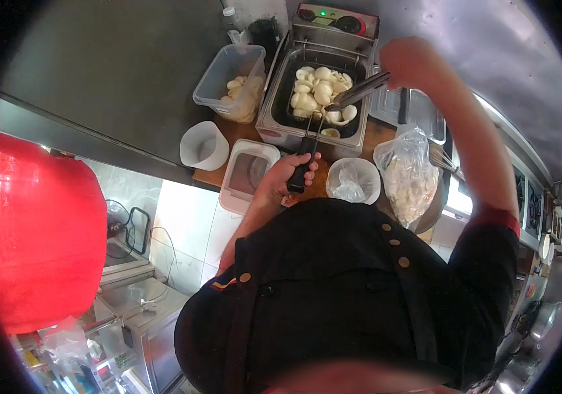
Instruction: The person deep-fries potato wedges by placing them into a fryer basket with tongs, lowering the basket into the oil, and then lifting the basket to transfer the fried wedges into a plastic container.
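My left hand [295, 172] grips the black handle [302, 170] of a wire fryer basket. The basket sits in a stainless-steel countertop deep fryer [285, 129] whose green light is lit. Pale, puffed round pieces of food [321, 88] fill the basket, heaped in its middle. One similar piece [330, 133] lies by the near side of the basket. In my right hand [409, 64] is a pair of metal tongs [360, 91], slanting down and left from above the fryer's right side. Their tips touch or hover just over the pieces; which of the two is unclear.
Left of the fryer stands a clear plastic tub [229, 81] with more pale pieces. Nearer are a white container [204, 146] and a lidded box [250, 170]. To the right lie a white bowl [353, 180] holding plastic film, a filled plastic bag [409, 182] and a whisk [442, 158].
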The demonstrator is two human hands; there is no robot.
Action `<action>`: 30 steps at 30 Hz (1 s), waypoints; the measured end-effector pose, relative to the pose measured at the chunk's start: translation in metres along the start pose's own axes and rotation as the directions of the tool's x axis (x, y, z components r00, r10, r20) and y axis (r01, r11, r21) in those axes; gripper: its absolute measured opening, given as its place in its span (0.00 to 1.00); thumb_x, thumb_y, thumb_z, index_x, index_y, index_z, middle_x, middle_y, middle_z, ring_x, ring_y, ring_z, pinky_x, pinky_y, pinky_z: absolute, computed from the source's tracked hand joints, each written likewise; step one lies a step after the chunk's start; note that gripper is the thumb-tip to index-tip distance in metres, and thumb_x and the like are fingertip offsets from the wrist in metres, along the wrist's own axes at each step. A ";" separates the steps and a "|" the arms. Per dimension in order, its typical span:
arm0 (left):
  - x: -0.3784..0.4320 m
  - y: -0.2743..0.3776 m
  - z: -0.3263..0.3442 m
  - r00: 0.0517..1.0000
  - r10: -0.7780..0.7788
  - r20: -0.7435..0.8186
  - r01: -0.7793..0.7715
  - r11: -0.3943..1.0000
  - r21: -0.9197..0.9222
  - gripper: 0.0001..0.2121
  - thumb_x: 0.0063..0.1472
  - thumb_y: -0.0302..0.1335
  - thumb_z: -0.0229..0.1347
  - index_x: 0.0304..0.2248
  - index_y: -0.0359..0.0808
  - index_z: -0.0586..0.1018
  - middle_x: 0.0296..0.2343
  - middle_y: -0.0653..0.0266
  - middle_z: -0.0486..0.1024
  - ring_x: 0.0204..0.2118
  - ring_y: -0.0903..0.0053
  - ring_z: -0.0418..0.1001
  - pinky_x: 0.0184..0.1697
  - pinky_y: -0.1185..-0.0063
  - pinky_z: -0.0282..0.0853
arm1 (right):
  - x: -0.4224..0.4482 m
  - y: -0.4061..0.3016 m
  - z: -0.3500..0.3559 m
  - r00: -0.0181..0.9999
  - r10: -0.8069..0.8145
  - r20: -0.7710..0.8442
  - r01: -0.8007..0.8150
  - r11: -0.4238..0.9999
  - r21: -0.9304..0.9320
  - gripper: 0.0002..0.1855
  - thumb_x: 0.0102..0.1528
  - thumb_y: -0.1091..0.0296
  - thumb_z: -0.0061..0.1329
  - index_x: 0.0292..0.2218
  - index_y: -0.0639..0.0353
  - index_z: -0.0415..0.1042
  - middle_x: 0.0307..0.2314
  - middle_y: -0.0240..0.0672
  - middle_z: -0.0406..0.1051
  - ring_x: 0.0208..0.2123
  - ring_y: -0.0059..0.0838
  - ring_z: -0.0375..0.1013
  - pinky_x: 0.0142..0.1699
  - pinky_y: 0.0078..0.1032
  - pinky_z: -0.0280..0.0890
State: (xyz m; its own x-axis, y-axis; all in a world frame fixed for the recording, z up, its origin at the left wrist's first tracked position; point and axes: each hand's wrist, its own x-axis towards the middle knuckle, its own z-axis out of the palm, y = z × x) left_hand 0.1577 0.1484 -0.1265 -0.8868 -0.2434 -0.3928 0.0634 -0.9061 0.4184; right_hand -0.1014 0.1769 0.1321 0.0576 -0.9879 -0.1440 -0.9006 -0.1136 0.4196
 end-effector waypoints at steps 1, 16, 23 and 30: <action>0.001 0.000 -0.002 1.000 -0.004 0.007 0.004 1.000 -0.010 0.11 0.62 0.30 0.43 0.41 0.34 0.66 0.23 0.67 0.65 0.21 0.81 0.63 0.23 0.82 0.64 | -0.004 -0.004 0.002 1.000 -0.002 -0.007 0.002 1.000 -0.025 0.09 0.39 0.66 0.54 0.26 0.57 0.76 0.27 0.36 0.74 0.31 0.36 0.74 0.34 0.32 0.70; 0.002 0.002 -0.008 1.000 -0.007 0.028 0.007 1.000 -0.005 0.14 0.59 0.30 0.46 0.43 0.33 0.65 0.24 0.68 0.64 0.20 0.82 0.62 0.22 0.84 0.62 | -0.004 -0.040 0.027 0.973 -0.231 -0.028 0.214 0.936 -0.279 0.04 0.42 0.70 0.47 0.22 0.50 0.74 0.26 0.27 0.71 0.34 0.26 0.70 0.40 0.24 0.64; 0.002 0.001 -0.009 0.999 0.003 0.038 -0.002 1.000 -0.023 0.13 0.61 0.31 0.44 0.43 0.33 0.65 0.24 0.67 0.64 0.20 0.82 0.62 0.22 0.83 0.63 | -0.001 -0.005 0.068 0.914 -0.344 -0.215 0.282 0.920 -0.273 0.09 0.42 0.69 0.46 0.30 0.46 0.73 0.28 0.24 0.69 0.37 0.24 0.67 0.42 0.22 0.61; 0.001 0.008 -0.012 0.998 -0.021 0.056 0.023 0.999 -0.031 0.13 0.61 0.30 0.44 0.42 0.32 0.65 0.24 0.66 0.65 0.21 0.81 0.64 0.22 0.81 0.64 | -0.007 0.014 0.085 0.849 -0.413 -0.329 0.345 0.906 -0.246 0.12 0.44 0.69 0.44 0.33 0.42 0.73 0.26 0.25 0.68 0.36 0.24 0.66 0.42 0.22 0.61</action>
State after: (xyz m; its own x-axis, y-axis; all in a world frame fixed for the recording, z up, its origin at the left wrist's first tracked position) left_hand 0.1628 0.1367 -0.1333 -0.9123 -0.2042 -0.3550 0.0572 -0.9219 0.3832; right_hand -0.1515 0.1916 0.0627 0.5623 -0.8269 -0.0008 -0.6899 -0.4697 0.5509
